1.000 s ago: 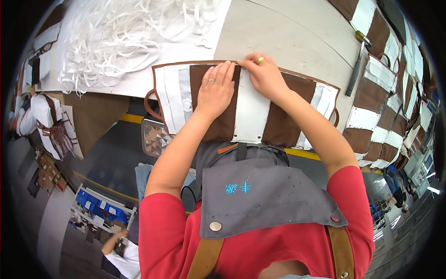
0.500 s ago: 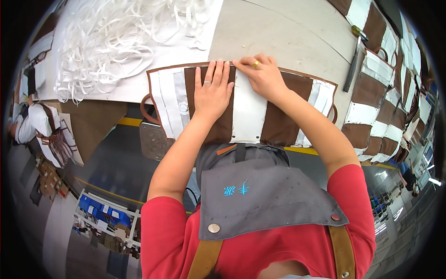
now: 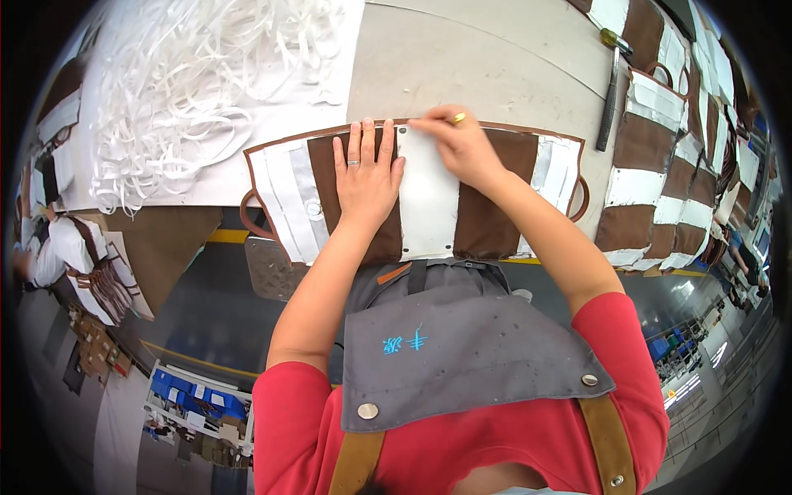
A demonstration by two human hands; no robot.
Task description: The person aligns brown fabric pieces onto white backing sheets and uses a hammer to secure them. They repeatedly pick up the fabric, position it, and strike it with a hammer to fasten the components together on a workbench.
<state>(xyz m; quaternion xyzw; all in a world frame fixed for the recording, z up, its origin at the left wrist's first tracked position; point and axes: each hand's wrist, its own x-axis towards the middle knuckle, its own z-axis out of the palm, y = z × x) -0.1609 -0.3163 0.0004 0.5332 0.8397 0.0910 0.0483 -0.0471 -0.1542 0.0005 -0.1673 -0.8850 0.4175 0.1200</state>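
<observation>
A bag panel (image 3: 429, 190) in brown and white stripes, with brown edging and a looped handle at each side, lies at the table's near edge. My left hand (image 3: 367, 181) rests flat on its left brown stripe, fingers stretched toward the far edging. My right hand (image 3: 466, 153) is over the far end of the white middle strip, fingers curled and a fingertip pointing left along the edging. What those fingers hold, if anything, is hidden. Small dark dots mark the strip's corners; one shows beside my left fingertips.
White ribbon-like strips (image 3: 198, 99) lie heaped on a white sheet at the far left. A hammer-like tool with a black grip (image 3: 609, 103) lies at the right, beside stacked brown-and-white panels (image 3: 631, 181). Another person (image 3: 70, 247) is at the left rim.
My right hand has come away from beside my left fingertips, its fingers more curled, and a dark dot now shows there. My left hand stays on the brown stripe. The whole view has shifted slightly.
</observation>
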